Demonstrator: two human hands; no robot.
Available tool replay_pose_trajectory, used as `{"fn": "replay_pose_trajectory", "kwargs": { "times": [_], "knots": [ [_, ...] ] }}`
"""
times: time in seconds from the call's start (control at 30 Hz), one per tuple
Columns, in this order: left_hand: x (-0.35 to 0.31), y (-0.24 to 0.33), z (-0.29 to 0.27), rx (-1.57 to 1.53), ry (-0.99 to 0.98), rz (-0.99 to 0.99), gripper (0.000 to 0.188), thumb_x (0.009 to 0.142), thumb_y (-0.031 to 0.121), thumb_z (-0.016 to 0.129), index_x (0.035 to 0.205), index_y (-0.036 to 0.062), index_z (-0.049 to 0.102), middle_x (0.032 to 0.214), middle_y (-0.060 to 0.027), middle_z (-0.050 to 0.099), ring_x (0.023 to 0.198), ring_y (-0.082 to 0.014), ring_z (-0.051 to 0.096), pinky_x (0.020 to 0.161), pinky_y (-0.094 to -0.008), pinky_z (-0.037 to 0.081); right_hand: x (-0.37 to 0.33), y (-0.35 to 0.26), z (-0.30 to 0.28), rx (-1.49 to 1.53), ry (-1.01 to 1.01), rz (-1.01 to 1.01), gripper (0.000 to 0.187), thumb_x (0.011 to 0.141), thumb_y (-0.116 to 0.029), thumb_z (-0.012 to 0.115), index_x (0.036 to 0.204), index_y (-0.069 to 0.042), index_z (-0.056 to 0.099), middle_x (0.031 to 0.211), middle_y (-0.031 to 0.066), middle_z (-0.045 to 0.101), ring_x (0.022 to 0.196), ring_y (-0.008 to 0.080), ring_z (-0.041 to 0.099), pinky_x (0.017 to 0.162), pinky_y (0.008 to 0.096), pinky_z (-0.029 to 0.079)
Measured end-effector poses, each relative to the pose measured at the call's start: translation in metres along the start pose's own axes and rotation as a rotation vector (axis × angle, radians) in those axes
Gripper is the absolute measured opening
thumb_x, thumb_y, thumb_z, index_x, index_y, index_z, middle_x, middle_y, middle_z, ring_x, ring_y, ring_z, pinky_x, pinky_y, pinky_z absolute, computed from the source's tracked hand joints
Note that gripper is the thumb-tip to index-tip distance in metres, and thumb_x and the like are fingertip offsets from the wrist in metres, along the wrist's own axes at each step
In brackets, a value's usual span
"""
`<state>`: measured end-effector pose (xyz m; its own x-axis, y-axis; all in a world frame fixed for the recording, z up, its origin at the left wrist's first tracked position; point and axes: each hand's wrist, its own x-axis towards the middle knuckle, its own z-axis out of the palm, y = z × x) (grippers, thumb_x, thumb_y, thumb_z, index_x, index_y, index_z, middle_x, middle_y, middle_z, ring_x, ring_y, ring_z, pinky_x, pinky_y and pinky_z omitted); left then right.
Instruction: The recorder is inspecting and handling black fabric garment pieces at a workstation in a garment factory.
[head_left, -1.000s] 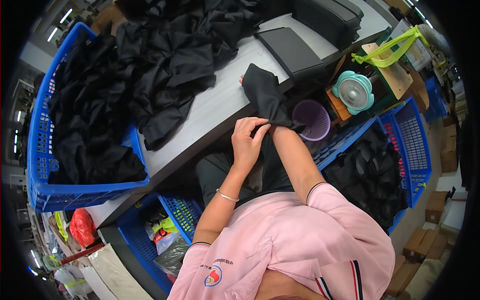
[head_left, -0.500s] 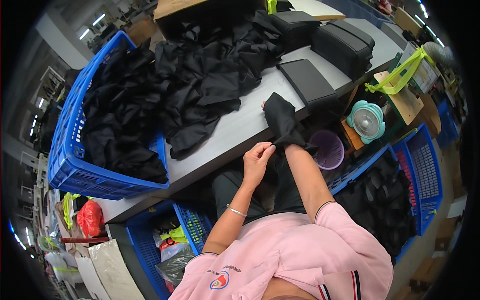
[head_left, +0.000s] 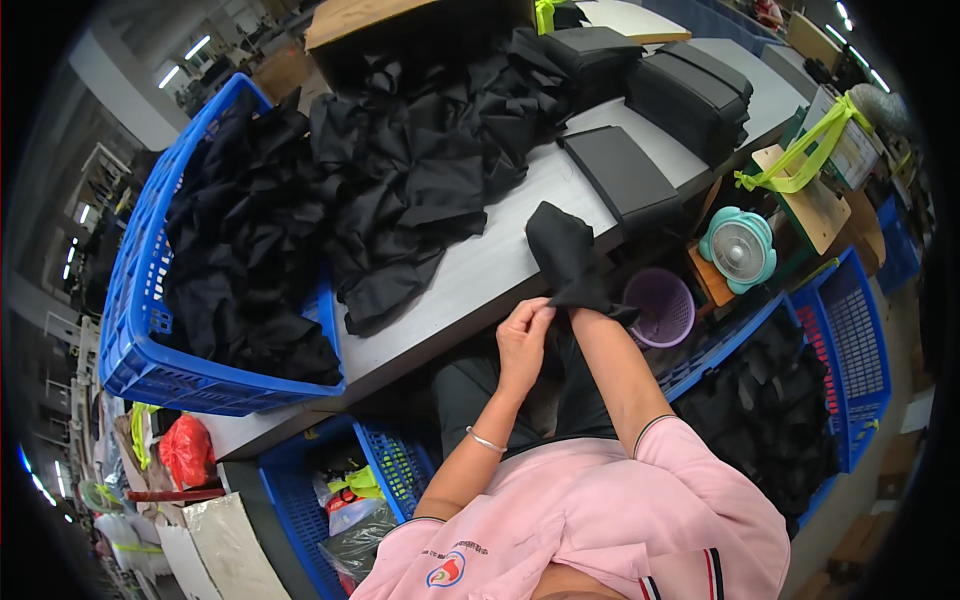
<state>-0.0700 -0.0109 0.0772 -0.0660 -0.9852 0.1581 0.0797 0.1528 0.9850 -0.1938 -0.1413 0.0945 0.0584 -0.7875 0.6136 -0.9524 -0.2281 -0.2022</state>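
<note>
Head view: the left hand pinches the lower edge of a small black fabric piece, fingers closed on it. The right hand is buried inside this fabric, so its grip cannot be judged. The piece is held at the front edge of the grey worktable, beside a purple plastic basket.
</note>
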Motion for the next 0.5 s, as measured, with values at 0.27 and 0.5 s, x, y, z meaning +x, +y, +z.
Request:
{"fn": "replay_pose_trajectory", "kwargs": {
  "times": [0.27,0.5],
  "knots": [
    [0.068,-0.021,0.000,-0.338,0.423,-0.067,0.019,0.103,0.012,0.050,0.092,0.0003,0.061,0.083,0.0030,0.059,0.078,-0.0052,0.050,0.072,-0.0227,0.044,-0.033,-0.057,-0.026,0.605,0.200,0.187,0.015,0.084,-0.019,0.064,0.076,-0.007,0.061,0.076,0.0098,0.058,0.071,0.0241,0.059,0.062,0.0370,0.048],
    [0.092,-0.056,-0.034,-0.056,0.325,-0.023,0.024,0.101,0.017,0.055,0.086,-0.0015,0.061,0.075,0.0017,0.056,0.073,-0.0082,0.048,0.069,-0.0268,0.044,-0.113,-0.084,0.038,0.873,-0.232,0.614,0.017,0.095,-0.019,0.058,0.101,-0.003,0.060,0.101,0.0148,0.062,0.095,0.0260,0.060,0.081,0.0329,0.049]
  ]
}}
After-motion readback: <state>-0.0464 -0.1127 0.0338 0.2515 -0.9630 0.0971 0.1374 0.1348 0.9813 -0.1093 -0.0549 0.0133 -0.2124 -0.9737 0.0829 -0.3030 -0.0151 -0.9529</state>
